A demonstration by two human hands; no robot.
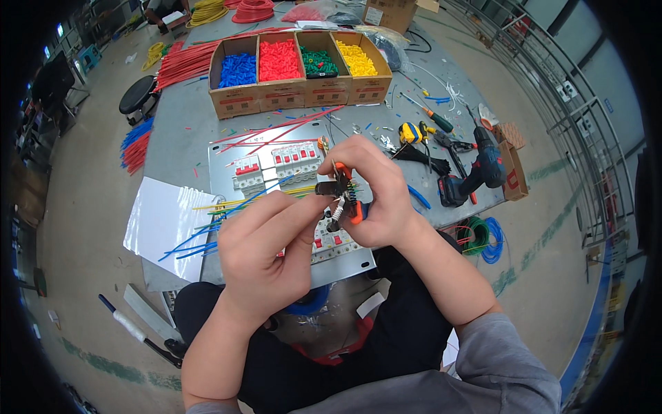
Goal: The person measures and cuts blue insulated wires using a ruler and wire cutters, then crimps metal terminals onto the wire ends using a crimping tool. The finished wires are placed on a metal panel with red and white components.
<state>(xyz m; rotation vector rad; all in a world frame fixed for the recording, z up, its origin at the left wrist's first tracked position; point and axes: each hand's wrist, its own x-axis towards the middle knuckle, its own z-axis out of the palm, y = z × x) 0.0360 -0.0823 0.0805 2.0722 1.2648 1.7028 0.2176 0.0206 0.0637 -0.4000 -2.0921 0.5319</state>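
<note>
Grey workbench (179, 124) fills our view, with four boxes (300, 65) of coloured connectors at the far edge and a drill (476, 172) to the right. Our right hand (376, 190) squeezes an orange-handled wire stripper (345, 196) over the breaker panel (276, 169), while our left hand (265, 252) pinches a wire (276, 185) at the tool's near-left side.

Grey counter (181, 127) carries a row of four open cardboard boxes (300, 88) at the far side, filled with blue, red, green and yellow pieces. Nearer: metal panel (227, 181) with white breakers, loose red wires (276, 132), white sheet (162, 222) overhanging the left edge. Right side: blue cordless drill (476, 172), green-handled screwdriver (436, 119), yellow tape measure (412, 131), small wire offcuts scattered.
</note>
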